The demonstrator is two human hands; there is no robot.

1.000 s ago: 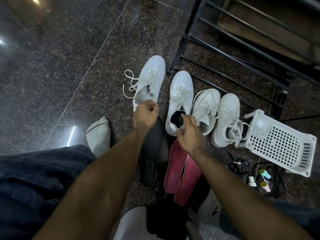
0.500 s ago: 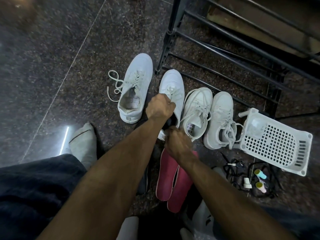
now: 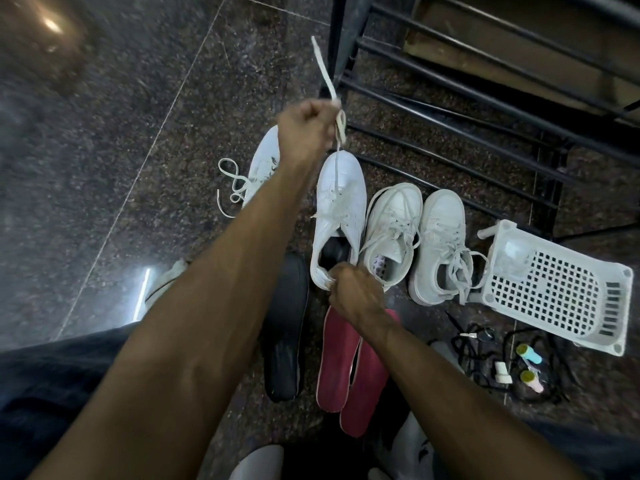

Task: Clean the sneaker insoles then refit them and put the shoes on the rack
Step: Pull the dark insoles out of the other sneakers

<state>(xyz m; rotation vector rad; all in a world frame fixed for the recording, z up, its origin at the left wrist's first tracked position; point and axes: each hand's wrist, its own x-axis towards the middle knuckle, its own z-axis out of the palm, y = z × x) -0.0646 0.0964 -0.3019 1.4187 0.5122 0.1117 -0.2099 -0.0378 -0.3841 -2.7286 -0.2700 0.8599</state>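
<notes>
**Lace pulled up from second sneaker, heel held down**

Hidden / unclear: the leftmost sneaker is largely covered by the left forearm; only its toe side and loose lace loops are seen. A black insole is glimpsed inside the second sneaker, but how far it is seated can't be told. Contents of the third sneaker are barely made out, only a pale dotted patch at the opening. The small items by the cords at lower right are too small to be identified. White shapes at the bottom edge are cut off. Motion blur is seen on the floor at left.

Hands: the left hand is closed in a fist round the white lace, which is drawn taut up from the second sneaker, w/ the free end standing above the fist. The right hand is curled at the heel rim of the same sneaker and pinches it; fingertips are hidden behind the knuckles.

Task things: four white sneakers are lined on the floor in front of the black rack, the fourth sneaker just beside a tipped white basket. A black insole lies on the floor under the left forearm; two red insoles lie overlapped beside it, partly covered by the right wrist.
</notes>
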